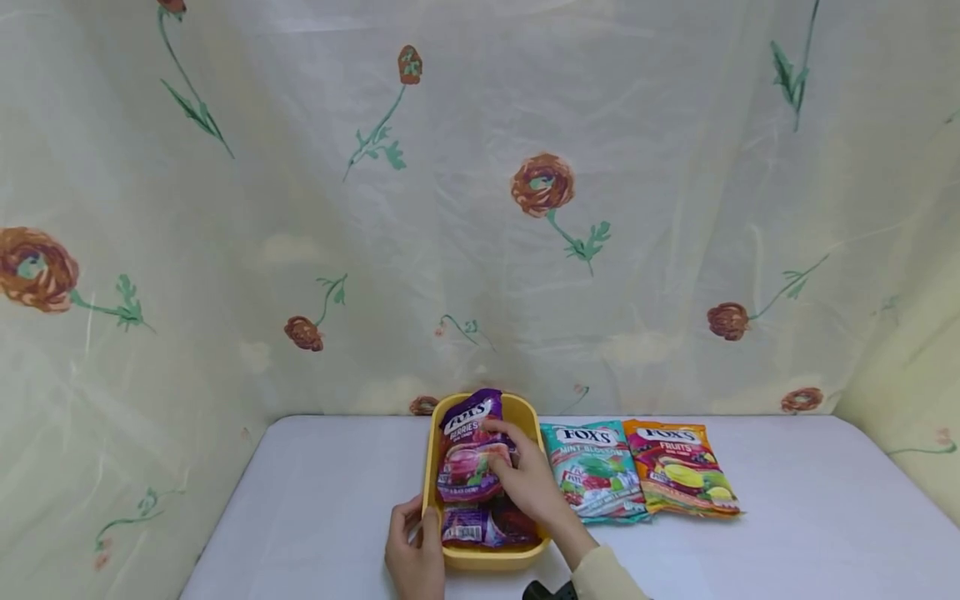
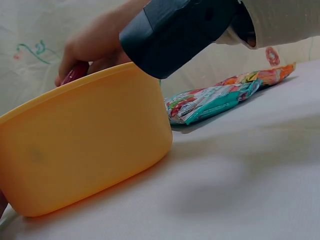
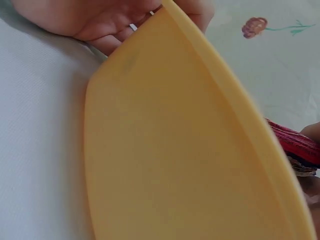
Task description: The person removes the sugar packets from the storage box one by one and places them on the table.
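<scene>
A yellow plastic tub (image 1: 491, 561) stands on the table, with my left hand (image 1: 417, 554) gripping its left wall near the front, thumb at the rim. Inside the tub, my right hand (image 1: 532, 486) pinches the right edge of a purple Fox's Berries candy bag (image 1: 459, 468). That bag tilts upward, its top overlapping the tub's far rim in the head view. Beneath it lies a second purple bag (image 1: 467, 527), barcode showing, partly covered. From the right wrist view, the tub wall (image 3: 165, 130) hides most of the held bag; only its red-purple edge (image 3: 295, 145) shows.
Right of the tub, a teal Fox's Mint Blossom bag (image 1: 596, 475) lies flat beside an orange Fox's Fruits bag (image 1: 682, 475); their edges meet. White table (image 1: 315, 500) surrounds them. A flower-patterned curtain (image 1: 450, 250) hangs behind the table and at both sides.
</scene>
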`<state>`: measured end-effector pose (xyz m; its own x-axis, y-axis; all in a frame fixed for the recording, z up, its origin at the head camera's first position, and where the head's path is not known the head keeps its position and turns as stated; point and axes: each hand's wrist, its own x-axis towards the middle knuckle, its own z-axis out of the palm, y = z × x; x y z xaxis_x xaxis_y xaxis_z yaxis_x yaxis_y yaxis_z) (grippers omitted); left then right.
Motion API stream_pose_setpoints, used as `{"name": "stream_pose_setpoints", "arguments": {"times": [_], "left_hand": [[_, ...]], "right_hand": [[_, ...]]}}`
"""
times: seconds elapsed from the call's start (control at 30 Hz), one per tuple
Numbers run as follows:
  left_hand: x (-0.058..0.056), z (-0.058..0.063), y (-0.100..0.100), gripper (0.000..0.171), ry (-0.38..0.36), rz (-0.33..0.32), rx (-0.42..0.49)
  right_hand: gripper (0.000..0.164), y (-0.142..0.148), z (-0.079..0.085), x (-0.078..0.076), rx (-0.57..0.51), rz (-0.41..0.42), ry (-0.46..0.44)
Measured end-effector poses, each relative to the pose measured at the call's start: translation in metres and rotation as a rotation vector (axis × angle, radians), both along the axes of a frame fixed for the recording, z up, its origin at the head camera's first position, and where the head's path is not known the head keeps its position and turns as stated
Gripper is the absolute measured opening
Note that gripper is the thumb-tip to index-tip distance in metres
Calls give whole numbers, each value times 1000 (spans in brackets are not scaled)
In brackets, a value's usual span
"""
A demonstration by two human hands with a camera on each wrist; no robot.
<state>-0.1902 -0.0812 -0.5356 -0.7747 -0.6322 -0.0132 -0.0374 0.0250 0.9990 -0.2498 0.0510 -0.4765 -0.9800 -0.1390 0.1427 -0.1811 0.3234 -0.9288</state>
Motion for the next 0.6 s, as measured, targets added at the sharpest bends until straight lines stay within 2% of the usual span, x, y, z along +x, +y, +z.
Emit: {"name": "stream_pose_setpoints", "arguments": {"times": [0.1, 0.17, 0.37, 0.5, 0.6], "left_hand": [[-1, 0, 0, 18, 8, 5, -3], [-1, 0, 2, 17, 17, 6, -1], [-1, -1, 2, 17, 24, 2, -11], [-1, -3, 1, 17, 66, 6, -20], [-1, -4, 0, 17, 66, 11, -27]], "right_hand": [[40, -2, 15, 8, -16, -2, -12], [40, -2, 19, 12, -35, -7, -30], [41, 6, -3, 1, -107, -29, -57], [41, 7, -4, 4, -145, -29, -49], [40, 8, -2, 7, -154, -23, -48]]}}
